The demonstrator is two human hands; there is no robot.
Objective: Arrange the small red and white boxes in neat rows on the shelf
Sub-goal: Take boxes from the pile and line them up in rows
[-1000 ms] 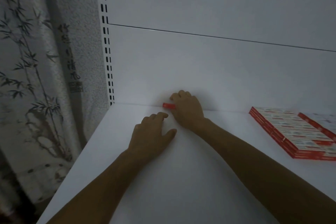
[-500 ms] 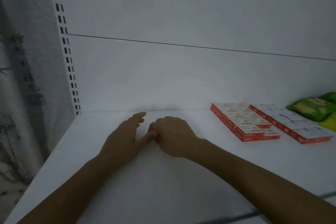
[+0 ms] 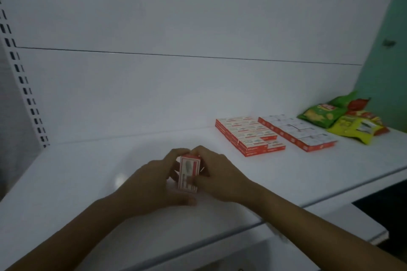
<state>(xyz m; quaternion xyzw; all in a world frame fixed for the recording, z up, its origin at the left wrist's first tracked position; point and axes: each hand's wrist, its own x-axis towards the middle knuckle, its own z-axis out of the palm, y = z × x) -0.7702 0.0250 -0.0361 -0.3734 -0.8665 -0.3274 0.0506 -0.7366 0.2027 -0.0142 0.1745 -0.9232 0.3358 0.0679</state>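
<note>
Curled fingers (image 3: 176,154) of the left hand (image 3: 149,185) and right hand (image 3: 222,175) pinch one box (image 3: 189,172) from both sides, over the middle of the shelf (image 3: 88,171). The box's long axis points away from the person, and its white, red-edged face is tilted toward the camera. Two flat blocks of boxes (image 3: 248,136) lie well apart on the right, with snack bags (image 3: 343,119) beyond them.

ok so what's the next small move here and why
Probably carry the box right and lay it flat at the near end of the rows. The left hand and right hand pinch it between them, well left of the rows, which lie flat on the shelf.
</note>
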